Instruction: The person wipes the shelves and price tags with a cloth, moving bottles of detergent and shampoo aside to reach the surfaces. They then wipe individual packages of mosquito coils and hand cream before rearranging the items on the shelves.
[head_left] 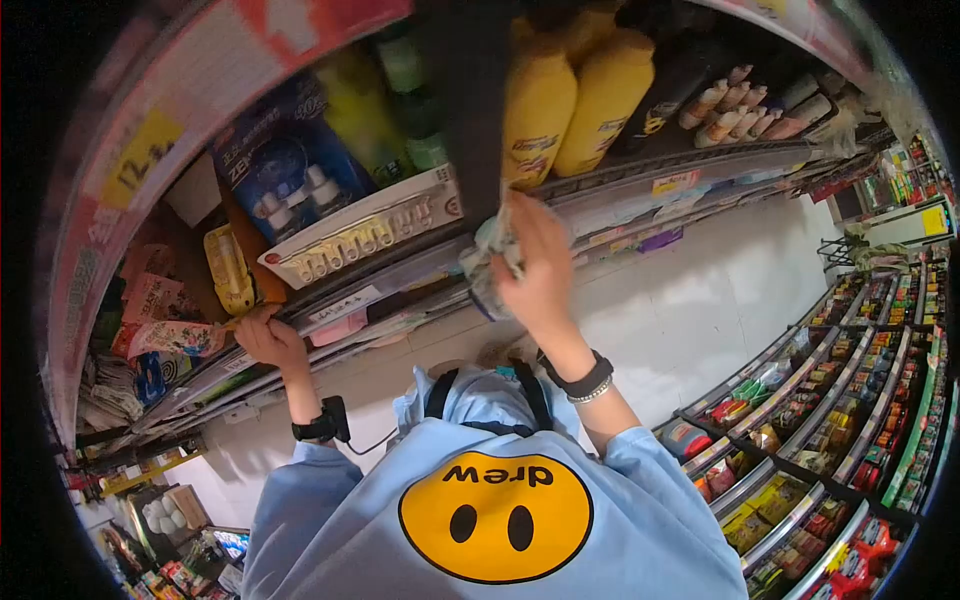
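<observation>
Several yellow bottles (pixel 603 105) beside post (pixel 478 110), right hand (pixel 540 275) tight around cloth (pixel 484 268), left hand (pixel 274 340) half-curled, hold unclear

From close above my light-blue cloth shirt (pixel 495 500), my head camera is looking forward and down beyond it.

I can see yellow bottles (pixel 604 105) just beyond the right hand (pixel 537 268), small bottles (pixel 719 128) farther right, and yellow packets (pixel 777 499) well apart at its right.
</observation>
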